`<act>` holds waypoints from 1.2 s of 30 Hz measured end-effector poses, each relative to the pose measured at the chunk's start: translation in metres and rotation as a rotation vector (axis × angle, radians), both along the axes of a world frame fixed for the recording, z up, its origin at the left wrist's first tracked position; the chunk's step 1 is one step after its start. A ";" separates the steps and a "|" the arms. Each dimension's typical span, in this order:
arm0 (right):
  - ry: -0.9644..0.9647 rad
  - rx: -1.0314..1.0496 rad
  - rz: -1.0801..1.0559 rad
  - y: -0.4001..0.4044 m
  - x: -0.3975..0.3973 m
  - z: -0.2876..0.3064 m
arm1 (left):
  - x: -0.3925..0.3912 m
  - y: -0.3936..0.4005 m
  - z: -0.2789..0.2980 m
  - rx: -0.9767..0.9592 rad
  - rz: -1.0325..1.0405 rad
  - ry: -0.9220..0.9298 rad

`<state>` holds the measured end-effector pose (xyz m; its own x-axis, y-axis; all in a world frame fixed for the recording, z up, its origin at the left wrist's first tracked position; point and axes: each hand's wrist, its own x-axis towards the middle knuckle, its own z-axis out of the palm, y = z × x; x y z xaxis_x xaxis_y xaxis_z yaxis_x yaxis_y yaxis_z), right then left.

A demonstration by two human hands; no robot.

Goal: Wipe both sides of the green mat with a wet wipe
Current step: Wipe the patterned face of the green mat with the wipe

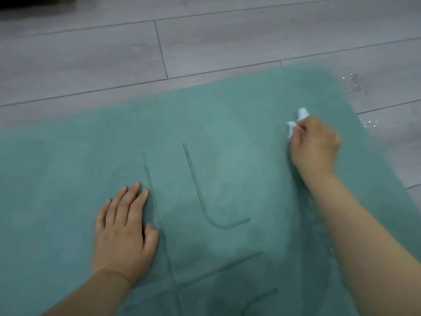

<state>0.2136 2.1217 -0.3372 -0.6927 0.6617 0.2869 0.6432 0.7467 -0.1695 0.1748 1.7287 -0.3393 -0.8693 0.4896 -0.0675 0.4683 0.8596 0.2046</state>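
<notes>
The green mat lies flat on the floor and fills most of the head view, with dark printed lines and curves on its surface. My left hand rests flat on the mat at lower left, fingers straight. My right hand is over the mat's right part, near its far right corner, fingers curled round a crumpled white wet wipe that sticks out past the knuckles and touches the mat. The picture is a little blurred around the right hand.
Grey wood-look floor planks surround the mat at the back and right. Small shiny wet spots lie on the floor just past the mat's right corner. A dark object sits at the top left edge.
</notes>
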 end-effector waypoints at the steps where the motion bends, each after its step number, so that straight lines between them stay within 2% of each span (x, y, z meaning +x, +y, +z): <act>1: 0.012 -0.046 -0.220 0.028 0.024 0.007 | -0.001 0.000 0.000 0.001 0.002 -0.002; 3: 0.062 -0.157 -0.558 0.036 0.042 0.010 | -0.001 -0.001 0.000 -0.003 0.004 -0.003; 4: 0.049 -0.141 -0.570 0.018 0.035 0.009 | 0.000 -0.001 -0.001 -0.006 0.005 -0.006; 5: 0.056 -0.103 -0.449 -0.012 0.022 0.006 | 0.001 -0.001 -0.001 -0.005 0.008 -0.007; 7: 0.126 -0.148 0.028 -0.097 -0.011 0.001 | 0.000 -0.001 -0.001 -0.006 0.008 -0.002; 10: -0.085 -0.215 0.901 -0.227 -0.013 0.014 | 0.001 -0.001 -0.003 -0.004 0.004 0.009; 11: -0.121 -0.216 1.063 -0.234 -0.008 0.018 | 0.001 -0.001 -0.003 0.000 0.007 0.016; 12: -0.118 -0.201 1.089 -0.214 -0.009 0.018 | 0.001 -0.001 -0.003 0.003 0.010 0.021; 14: -0.106 -0.071 0.776 -0.137 -0.010 0.017 | 0.001 -0.001 -0.002 0.010 0.015 0.024; 16: -0.099 0.037 0.289 -0.023 0.004 0.011 | 0.001 0.000 -0.002 0.017 0.019 0.028; 18: -0.066 -0.047 -0.249 0.069 0.039 0.022 | 0.003 0.001 -0.001 0.007 0.015 0.023; 19: -0.031 -0.126 -0.431 0.084 0.051 0.023 | 0.003 0.001 -0.001 0.000 0.014 0.019; 20: -0.013 -0.165 -0.504 0.081 0.051 0.018 | 0.002 0.000 -0.001 -0.006 0.013 0.016; 21: -0.021 -0.170 -0.496 0.061 0.042 0.014 | 0.002 -0.001 -0.001 -0.008 0.012 0.015; 23: 0.058 -0.098 -0.270 -0.004 0.016 0.004 | 0.002 0.000 -0.001 -0.008 0.012 0.019; 25: 0.042 -0.084 0.190 -0.103 -0.002 -0.001 | 0.002 0.001 -0.002 -0.005 0.012 0.026; 27: -0.187 -0.156 0.737 -0.203 0.006 0.015 | 0.002 -0.001 -0.003 -0.002 0.005 0.031; 28: -0.236 -0.209 0.941 -0.232 0.017 0.017 | 0.002 -0.002 -0.003 0.005 0.002 0.032; 29: -0.212 -0.264 1.025 -0.235 0.023 0.017 | 0.002 -0.002 -0.004 0.012 0.005 0.032; 30: -0.121 -0.250 1.002 -0.216 0.023 0.014 | 0.002 -0.001 -0.003 0.016 0.011 0.031; 32: 0.015 -0.069 0.702 -0.144 0.020 0.004 | 0.002 0.000 -0.003 0.019 0.025 0.025; 34: 0.019 -0.012 0.208 -0.046 0.025 0.002 | 0.003 0.000 -0.002 0.019 0.022 0.026; 36: 0.039 -0.097 -0.281 0.030 0.044 0.007 | 0.003 0.000 -0.002 0.016 0.014 0.026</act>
<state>0.2576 2.1516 -0.3304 -0.4682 0.8516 0.2355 0.8141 0.5194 -0.2596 0.1774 1.7291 -0.3414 -0.8777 0.4779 -0.0368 0.4612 0.8630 0.2064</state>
